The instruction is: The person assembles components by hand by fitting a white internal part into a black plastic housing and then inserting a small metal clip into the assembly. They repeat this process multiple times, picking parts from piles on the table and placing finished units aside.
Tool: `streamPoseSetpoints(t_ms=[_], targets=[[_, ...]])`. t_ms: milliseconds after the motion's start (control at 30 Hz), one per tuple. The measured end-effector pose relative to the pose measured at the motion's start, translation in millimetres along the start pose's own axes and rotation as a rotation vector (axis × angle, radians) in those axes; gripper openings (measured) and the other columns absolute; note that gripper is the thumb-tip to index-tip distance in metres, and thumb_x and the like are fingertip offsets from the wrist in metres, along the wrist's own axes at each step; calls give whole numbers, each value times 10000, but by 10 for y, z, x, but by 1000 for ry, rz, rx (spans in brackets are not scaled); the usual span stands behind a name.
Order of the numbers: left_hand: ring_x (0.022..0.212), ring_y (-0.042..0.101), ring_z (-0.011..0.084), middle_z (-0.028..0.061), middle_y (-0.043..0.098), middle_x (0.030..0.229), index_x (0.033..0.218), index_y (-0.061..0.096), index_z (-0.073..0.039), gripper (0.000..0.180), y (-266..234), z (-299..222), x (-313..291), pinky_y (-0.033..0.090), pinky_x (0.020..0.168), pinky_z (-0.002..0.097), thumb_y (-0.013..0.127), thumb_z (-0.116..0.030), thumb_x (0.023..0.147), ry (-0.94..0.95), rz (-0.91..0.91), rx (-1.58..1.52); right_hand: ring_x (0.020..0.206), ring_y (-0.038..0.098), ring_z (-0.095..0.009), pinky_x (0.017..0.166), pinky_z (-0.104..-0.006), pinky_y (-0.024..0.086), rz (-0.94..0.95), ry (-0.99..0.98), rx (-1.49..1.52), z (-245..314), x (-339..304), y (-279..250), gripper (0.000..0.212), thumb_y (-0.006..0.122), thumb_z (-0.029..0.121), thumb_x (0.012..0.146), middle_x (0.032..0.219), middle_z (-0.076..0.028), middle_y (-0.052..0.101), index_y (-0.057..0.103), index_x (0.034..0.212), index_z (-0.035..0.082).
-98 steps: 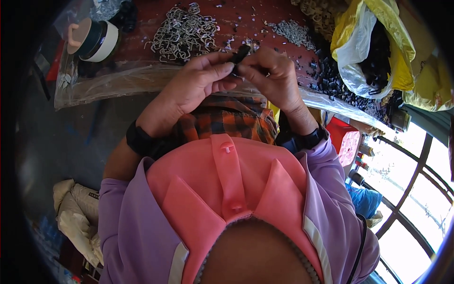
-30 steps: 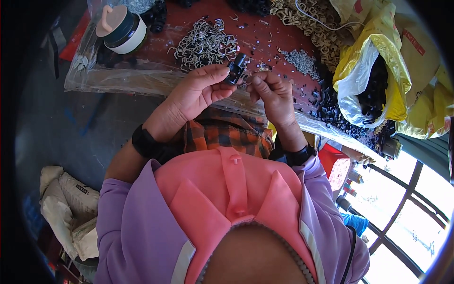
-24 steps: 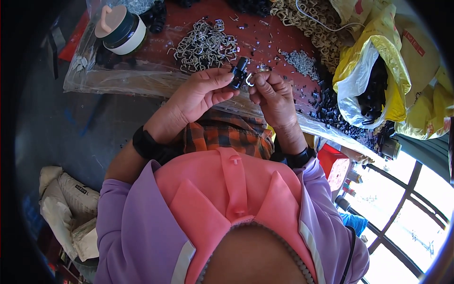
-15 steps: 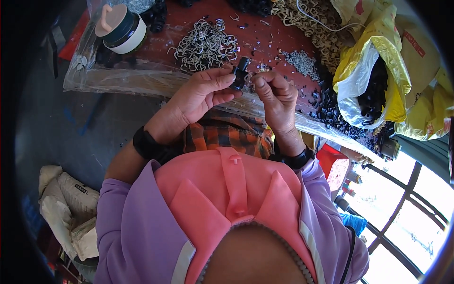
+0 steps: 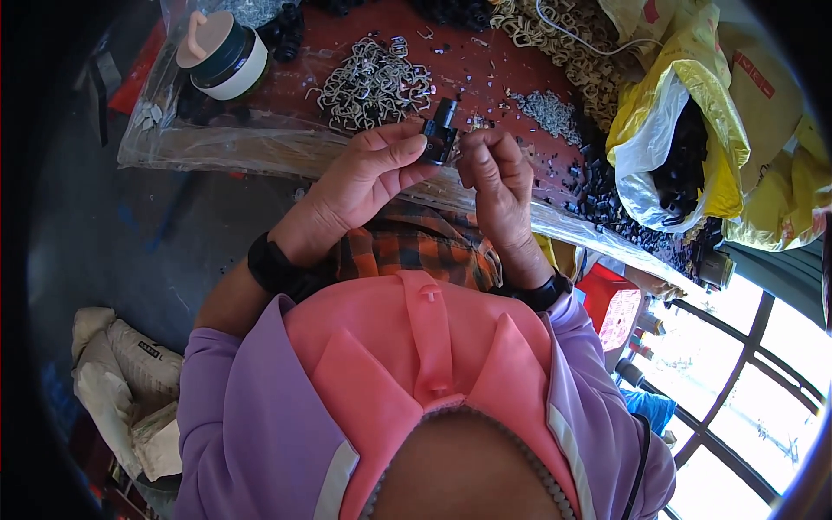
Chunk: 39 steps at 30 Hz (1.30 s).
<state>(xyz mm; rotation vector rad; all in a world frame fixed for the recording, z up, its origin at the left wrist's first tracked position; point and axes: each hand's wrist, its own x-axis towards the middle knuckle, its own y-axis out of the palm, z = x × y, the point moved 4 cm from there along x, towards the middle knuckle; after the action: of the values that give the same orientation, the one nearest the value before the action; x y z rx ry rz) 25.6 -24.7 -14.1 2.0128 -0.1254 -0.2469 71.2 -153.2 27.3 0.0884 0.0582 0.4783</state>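
Note:
My left hand (image 5: 377,169) pinches a small black plastic fitting (image 5: 440,137) with a narrow stub pointing away from me, held just over the table's near edge. Close on its right is my right hand (image 5: 498,173), its thumb and fingers pressed together beside the fitting. Whatever sits in that pinch is too small or hidden to name. Past my left hand lies a heap of bent metal clips (image 5: 373,82). A smaller pile of tiny grey metal pieces (image 5: 550,117) lies beyond my right hand.
The red tabletop (image 5: 347,26) has a plastic-wrapped edge. A lidded jar (image 5: 224,61) stands at the far left. Brass-coloured clips (image 5: 563,52) lie far right, near a yellow bag (image 5: 724,139) of black parts. Small black pieces (image 5: 607,195) spread along the right edge. A sack (image 5: 130,364) sits lower left.
The right hand has shifted slightly to the left and its fingers have curled closer together. The fitting stays in the left hand, turned a little.

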Motion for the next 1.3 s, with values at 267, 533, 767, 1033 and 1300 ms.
streamPoseSetpoints(t_ms=[267,533,767,1033,1300], targets=[[827,557,192,79,554,928,992,500,-48,207,20,1,9,460,749,279,494,-119,797,-108,-31,-57,579,377,-38,514,-176,327,55,-181,-433,-22,35,-46,63,504,45,791,654,27,443,485,748,4],[749,580,172,47,570,870,959,522,-40,192,-31,39,21,485,637,217,521,-116,783,-145,-95,-8,550,447,-90,489,-191,353,89,-496,-717,236,55,64,72,561,1,720,641,-19,474,491,706,5],[762,578,175,52,575,847,914,552,-36,168,-33,61,-7,479,646,213,533,-131,777,-179,-85,45,521,489,-130,453,-229,383,118,-620,-823,282,-9,116,88,584,-12,683,634,-52,483,498,691,7],[733,580,160,51,581,820,899,561,-23,167,2,8,-7,467,638,200,544,-124,767,-193,-122,176,537,473,-78,450,-213,369,161,-377,-712,151,17,56,93,579,0,705,643,-23,481,488,717,17],[710,579,139,52,580,801,895,558,-18,175,-46,-57,6,462,621,193,562,-116,751,-213,-178,293,553,427,-46,476,-197,358,464,9,-322,-108,254,-174,79,559,29,736,651,-16,471,482,750,16]])
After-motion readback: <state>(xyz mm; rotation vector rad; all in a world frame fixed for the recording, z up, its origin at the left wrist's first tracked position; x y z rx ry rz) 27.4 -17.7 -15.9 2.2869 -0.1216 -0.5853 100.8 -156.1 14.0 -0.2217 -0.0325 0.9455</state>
